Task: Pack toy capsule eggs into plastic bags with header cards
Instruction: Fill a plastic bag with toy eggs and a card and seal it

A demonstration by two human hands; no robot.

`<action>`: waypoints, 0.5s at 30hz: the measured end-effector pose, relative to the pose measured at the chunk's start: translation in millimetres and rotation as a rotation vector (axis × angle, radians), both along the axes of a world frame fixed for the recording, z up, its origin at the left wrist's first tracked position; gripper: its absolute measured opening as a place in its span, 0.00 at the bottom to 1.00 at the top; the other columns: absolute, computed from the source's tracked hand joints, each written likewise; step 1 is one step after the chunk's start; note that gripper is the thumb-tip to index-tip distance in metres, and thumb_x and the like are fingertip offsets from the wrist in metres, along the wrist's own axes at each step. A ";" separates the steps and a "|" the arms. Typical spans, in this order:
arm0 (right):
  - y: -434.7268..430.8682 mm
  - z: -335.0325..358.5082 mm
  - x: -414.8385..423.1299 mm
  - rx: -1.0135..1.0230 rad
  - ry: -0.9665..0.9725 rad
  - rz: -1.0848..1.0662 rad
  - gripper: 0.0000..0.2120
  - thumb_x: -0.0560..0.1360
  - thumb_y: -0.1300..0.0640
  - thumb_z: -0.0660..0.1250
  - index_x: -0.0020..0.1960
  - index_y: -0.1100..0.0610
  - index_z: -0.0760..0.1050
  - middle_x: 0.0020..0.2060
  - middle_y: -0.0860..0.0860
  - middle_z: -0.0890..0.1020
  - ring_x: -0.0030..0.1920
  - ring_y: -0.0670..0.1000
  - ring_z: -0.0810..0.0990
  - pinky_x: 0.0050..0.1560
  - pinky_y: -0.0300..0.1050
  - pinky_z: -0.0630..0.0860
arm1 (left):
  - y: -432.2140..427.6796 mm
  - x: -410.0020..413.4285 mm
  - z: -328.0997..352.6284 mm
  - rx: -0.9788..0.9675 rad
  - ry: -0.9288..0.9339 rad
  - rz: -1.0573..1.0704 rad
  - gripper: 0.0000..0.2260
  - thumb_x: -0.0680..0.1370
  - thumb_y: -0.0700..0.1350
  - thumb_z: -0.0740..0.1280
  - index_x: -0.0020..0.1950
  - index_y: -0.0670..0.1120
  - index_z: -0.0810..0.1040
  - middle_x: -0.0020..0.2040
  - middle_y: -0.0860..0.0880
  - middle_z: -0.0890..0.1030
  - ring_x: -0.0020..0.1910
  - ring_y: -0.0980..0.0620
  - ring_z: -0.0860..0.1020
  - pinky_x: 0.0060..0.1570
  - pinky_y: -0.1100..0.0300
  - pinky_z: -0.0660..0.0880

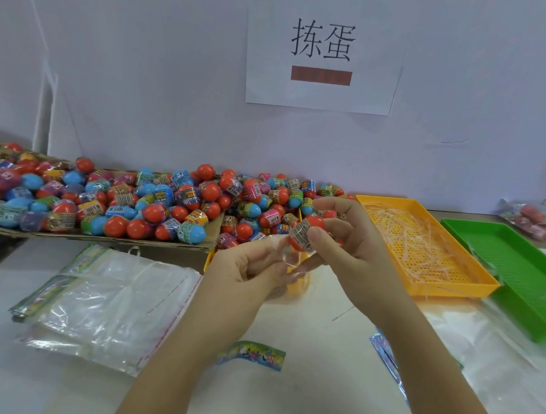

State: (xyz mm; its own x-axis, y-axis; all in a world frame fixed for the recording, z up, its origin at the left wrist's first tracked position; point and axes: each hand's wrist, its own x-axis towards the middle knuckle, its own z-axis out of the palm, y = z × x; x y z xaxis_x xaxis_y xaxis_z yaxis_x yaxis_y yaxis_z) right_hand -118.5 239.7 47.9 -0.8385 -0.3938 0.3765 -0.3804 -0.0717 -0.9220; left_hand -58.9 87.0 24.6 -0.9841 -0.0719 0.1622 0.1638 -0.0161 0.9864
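Note:
My right hand [339, 242] grips a red capsule egg [305, 232] with a printed label band, held above the table centre. Just below and left of it, my left hand [246, 265] pinches the mouth of a clear plastic bag [289, 264], whose coloured header card [254, 354] hangs down near the table. A large heap of red and blue capsule eggs [158, 204] lies on flattened cardboard behind my hands. A stack of empty clear bags with header cards [102, 305] lies flat at the left.
An orange perforated tray [421, 246] holding thin plastic strips sits to the right, with a green tray [514, 276] beside it. Filled bags [537, 217] lie at the far right. A white wall with a paper sign [324, 51] closes the back.

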 end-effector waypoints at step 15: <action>3.7 6.0 1.1 0.067 0.030 -0.049 0.10 0.74 0.67 0.68 0.50 0.54 0.80 0.42 0.52 0.84 0.31 0.53 0.83 0.34 0.41 0.79 | 7.3 3.3 1.1 -0.036 0.062 0.004 0.23 0.76 0.39 0.67 0.60 0.67 0.73 0.58 0.58 0.83 0.57 0.59 0.81 0.50 0.63 0.80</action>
State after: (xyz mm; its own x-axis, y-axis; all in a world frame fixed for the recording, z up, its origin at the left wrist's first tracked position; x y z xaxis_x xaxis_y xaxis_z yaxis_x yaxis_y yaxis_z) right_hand -117.4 243.4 53.8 -0.8464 -0.3775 0.3757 -0.4092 0.0094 -0.9124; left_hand -55.6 94.3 25.7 -0.9718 -0.0687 0.2257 0.2249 0.0200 0.9742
